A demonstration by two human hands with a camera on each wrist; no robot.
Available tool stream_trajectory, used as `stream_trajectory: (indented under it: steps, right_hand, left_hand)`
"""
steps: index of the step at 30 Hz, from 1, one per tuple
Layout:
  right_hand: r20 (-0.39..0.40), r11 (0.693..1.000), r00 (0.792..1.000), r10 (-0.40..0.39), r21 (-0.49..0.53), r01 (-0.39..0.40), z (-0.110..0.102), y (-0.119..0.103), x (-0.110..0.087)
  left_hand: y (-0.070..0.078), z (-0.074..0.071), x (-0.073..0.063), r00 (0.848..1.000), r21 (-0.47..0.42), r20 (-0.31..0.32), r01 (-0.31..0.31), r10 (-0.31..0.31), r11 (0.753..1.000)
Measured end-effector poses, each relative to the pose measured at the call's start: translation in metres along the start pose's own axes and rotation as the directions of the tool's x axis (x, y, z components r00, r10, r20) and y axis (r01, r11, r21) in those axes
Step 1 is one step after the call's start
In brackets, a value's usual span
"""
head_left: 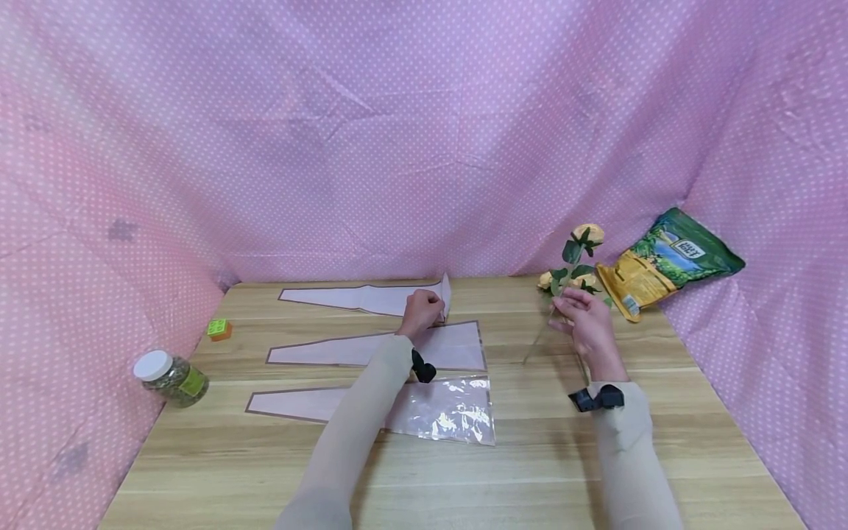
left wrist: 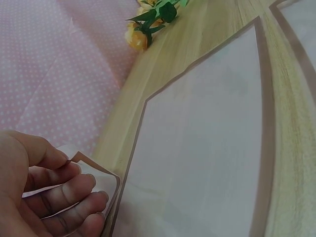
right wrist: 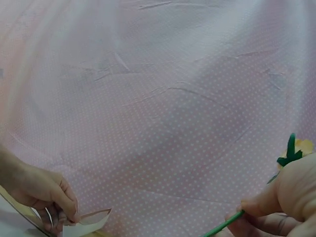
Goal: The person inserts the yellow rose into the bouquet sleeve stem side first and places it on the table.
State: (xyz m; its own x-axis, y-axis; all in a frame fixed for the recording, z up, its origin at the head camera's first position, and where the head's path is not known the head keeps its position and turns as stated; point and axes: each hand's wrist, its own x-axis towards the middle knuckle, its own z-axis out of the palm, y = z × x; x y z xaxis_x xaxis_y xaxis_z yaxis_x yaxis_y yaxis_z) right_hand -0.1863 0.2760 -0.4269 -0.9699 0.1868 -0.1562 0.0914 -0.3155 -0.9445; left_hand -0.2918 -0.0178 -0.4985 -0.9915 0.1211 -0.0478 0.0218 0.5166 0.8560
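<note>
Three tapered flower sleeves with dark borders lie side by side on the wooden table. My left hand pinches the wide, open end of the far sleeve; its edge stands up there. Below it lie the middle sleeve and the shiny near sleeve, under my left forearm. In my right hand, thumb and fingers pinch the green stem of a pale yellow rose, tilted with its bloom up and the stem end toward the sleeves. More yellow roses lie behind that hand, partly hidden.
At the back right, a green and yellow bag leans against the pink dotted curtain. On the left side are a white-lidded jar on its side and a small green and orange toy block.
</note>
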Motion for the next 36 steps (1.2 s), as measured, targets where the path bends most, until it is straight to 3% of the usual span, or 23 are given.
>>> stream_trajectory:
  steps: [9, 19, 30, 36]
  right_hand:
    - [-0.048, 0.985, 0.999, -0.008, 0.170, 0.016, 0.007, 0.006, 0.011]
    - [-0.112, 0.948, 0.994, 0.005, 0.317, 0.031, 0.019, 0.013, 0.022]
    - [-0.231, 0.907, 0.973, -0.021, 0.404, 0.115, 0.038, 0.030, 0.043]
    - [-0.287, 0.889, 0.955, -0.072, 0.416, 0.192, 0.053, 0.039, 0.053]
  left_hand:
    - [0.002, 0.000, 0.000, 1.000, -0.019, 0.010, 0.001, -0.001, 1.000]
    - [0.001, 0.000, 0.000, 1.000, 0.008, 0.007, -0.009, 0.009, 1.000]
    - [-0.001, 0.004, 0.002, 1.000, 0.004, 0.009, 0.002, -0.002, 1.000]
    - [0.000, 0.004, 0.003, 1.000, 0.009, 0.008, 0.004, -0.004, 1.000]
